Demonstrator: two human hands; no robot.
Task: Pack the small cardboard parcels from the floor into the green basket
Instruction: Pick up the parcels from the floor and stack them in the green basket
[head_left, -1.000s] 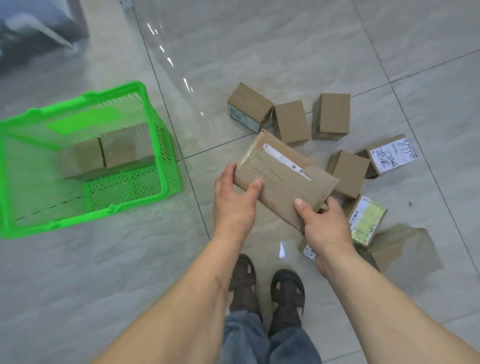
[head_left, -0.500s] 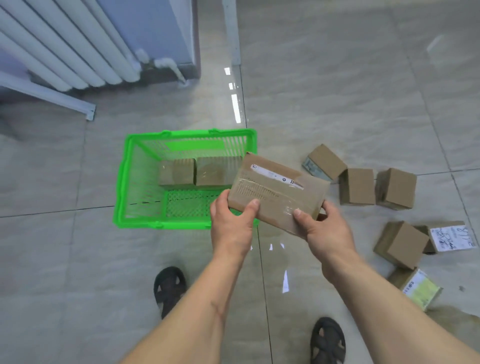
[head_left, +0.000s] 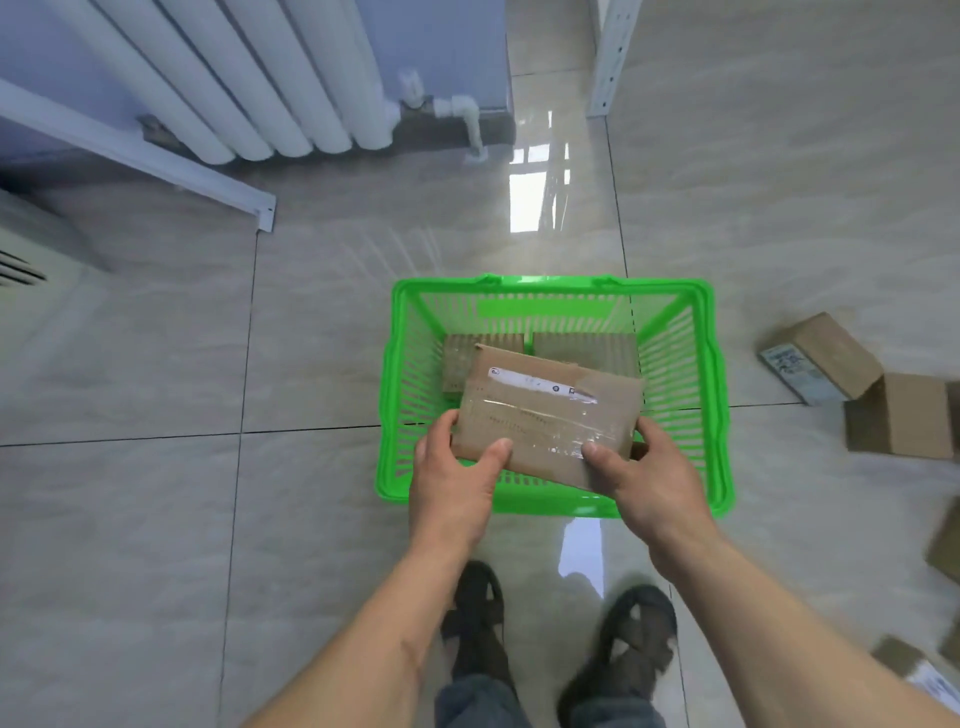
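Observation:
A flat brown cardboard parcel (head_left: 545, 410) with clear tape and a white label hangs over the green basket (head_left: 719, 426). My left hand (head_left: 452, 483) grips its near left edge, thumb on top. My right hand (head_left: 649, 483) grips its near right edge the same way. Two small cardboard parcels (head_left: 582, 349) lie side by side at the basket's far end, partly hidden by the held parcel. More parcels (head_left: 893, 415) lie on the floor to the right.
A white radiator (head_left: 234, 83) and its pipe stand against the wall at the back left. A white metal rail (head_left: 135, 150) runs along the floor there. My sandalled feet (head_left: 561, 634) stand just behind the basket on glossy tiles.
Both hands have carried the flat parcel leftwards from the pile until it is over the basket's opening. The view has swung left, so the basket is now straight ahead.

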